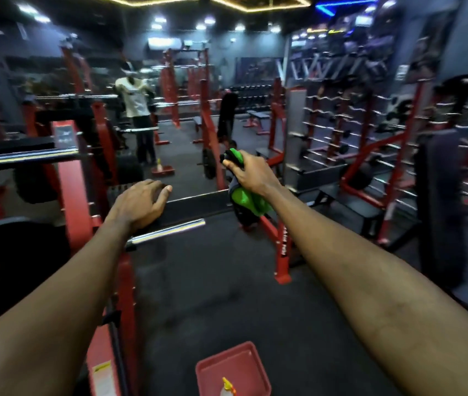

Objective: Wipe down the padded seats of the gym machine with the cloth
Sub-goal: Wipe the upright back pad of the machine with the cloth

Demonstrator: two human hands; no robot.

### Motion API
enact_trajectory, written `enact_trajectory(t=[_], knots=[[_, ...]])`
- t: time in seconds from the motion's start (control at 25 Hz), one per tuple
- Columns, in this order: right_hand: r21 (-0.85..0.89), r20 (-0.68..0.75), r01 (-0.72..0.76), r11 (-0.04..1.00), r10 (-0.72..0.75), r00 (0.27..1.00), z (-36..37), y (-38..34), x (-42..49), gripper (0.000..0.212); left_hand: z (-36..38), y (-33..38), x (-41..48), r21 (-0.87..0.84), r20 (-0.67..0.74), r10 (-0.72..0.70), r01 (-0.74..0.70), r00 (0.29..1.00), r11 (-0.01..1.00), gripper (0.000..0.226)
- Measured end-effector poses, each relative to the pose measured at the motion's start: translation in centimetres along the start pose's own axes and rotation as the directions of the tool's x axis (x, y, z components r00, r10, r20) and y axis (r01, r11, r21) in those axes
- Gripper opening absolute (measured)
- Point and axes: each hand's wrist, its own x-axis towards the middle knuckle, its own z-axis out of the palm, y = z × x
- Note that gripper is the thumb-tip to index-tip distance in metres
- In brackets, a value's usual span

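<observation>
My right hand [251, 174] is raised in mid-air at the centre and grips a bunched green and dark cloth [248, 197] that hangs below the fist. My left hand [140, 202] is stretched forward with relaxed fingers, hovering just above a chrome bar [170, 231] of the red-framed gym machine [74, 178] on my left. A black padded seat [13, 247] of that machine lies at the lower left, mostly in shadow. Another dark upright pad [438, 195] stands at the right.
A red tray [212, 367] with a spray bottle [228, 388] sits on the dark floor by my feet. Red racks and benches fill the room, a barbell rack lines the right wall, and a large mirror ahead reflects a person in a white shirt [135, 101].
</observation>
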Motion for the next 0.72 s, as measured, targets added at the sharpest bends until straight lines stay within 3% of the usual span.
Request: enact_trajectory(t=[0.2,0.32,0.72], knots=[[-0.139,-0.094,-0.168,0.976,0.156,0.983,-11.3,10.9,-5.1,0.047,5.4,12.3,5.6,-0.109,0.045,0.176,-0.17,0.983,0.979,0.054],[-0.183,-0.17,-0.265,0.947,0.235,0.957,-17.7,16.2,-9.4,0.043,8.5,20.3,7.6,-0.16,0.045,0.307,-0.297,0.951,0.942,0.041],[-0.232,-0.398,-0.578,0.782,0.466,0.79,-30.2,24.0,-23.0,0.042,16.9,37.8,11.1,-0.378,0.063,0.623,-0.56,0.779,0.737,0.043]])
